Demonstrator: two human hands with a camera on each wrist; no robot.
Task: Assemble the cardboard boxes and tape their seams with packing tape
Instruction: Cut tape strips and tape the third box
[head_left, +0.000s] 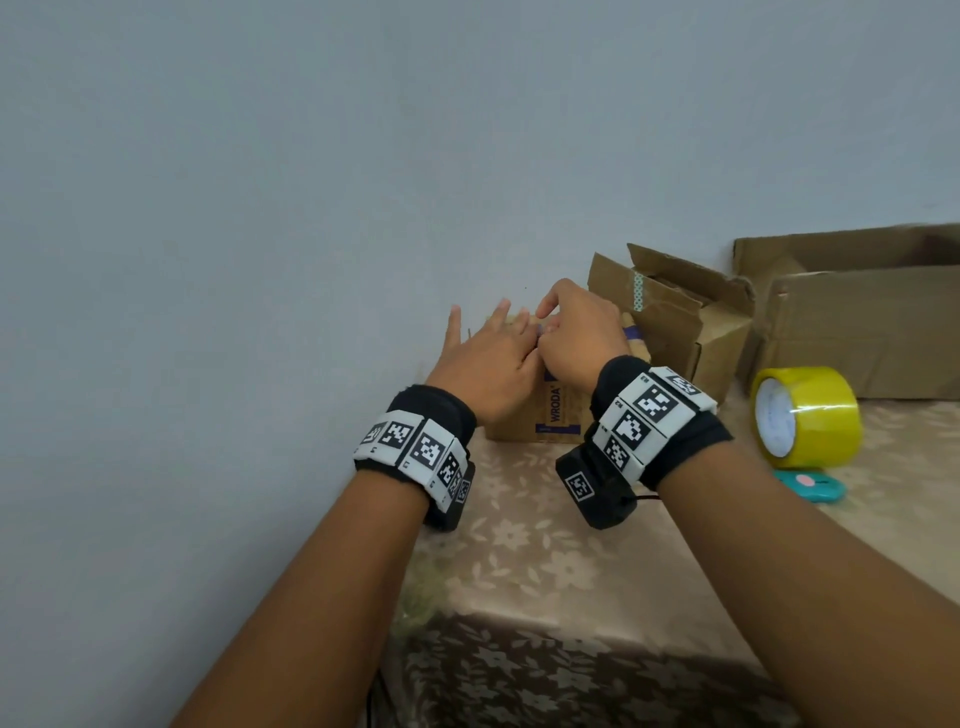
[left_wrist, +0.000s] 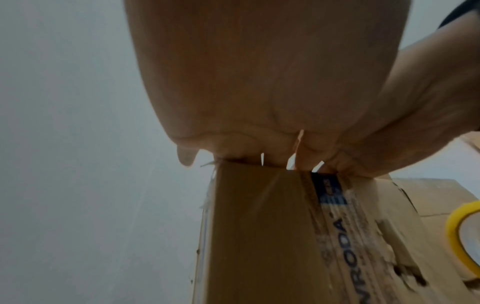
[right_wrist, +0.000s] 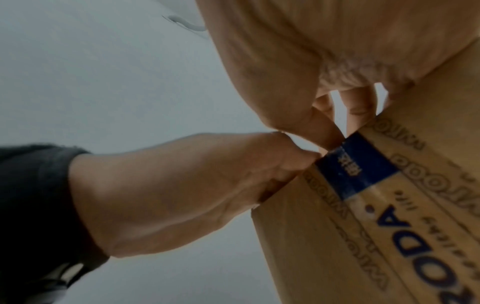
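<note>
A small cardboard box (head_left: 540, 415) printed with "WRODA" stands upright on the counter (head_left: 519, 545), close to the grey wall (head_left: 260, 182), directly under both hands. The left hand (head_left: 488, 358) lies flat over the box's top on its left side, fingers straight and spread, pressing down along the top edge. The right hand (head_left: 582, 338) sits just beside it, touching it, with thumb and fingers curled and pinching at the top edge where a blue printed band (right_wrist: 355, 166) meets the rim; what exactly is pinched is hidden. Behind the box, to its right, stands an open, torn cardboard box (head_left: 680, 322), and beyond that a larger open cardboard box (head_left: 857, 332). A yellow roll of packing tape (head_left: 805, 415) stands on edge near the right wrist, apart from both hands, with a teal object (head_left: 810, 486) lying at its base.
</note>
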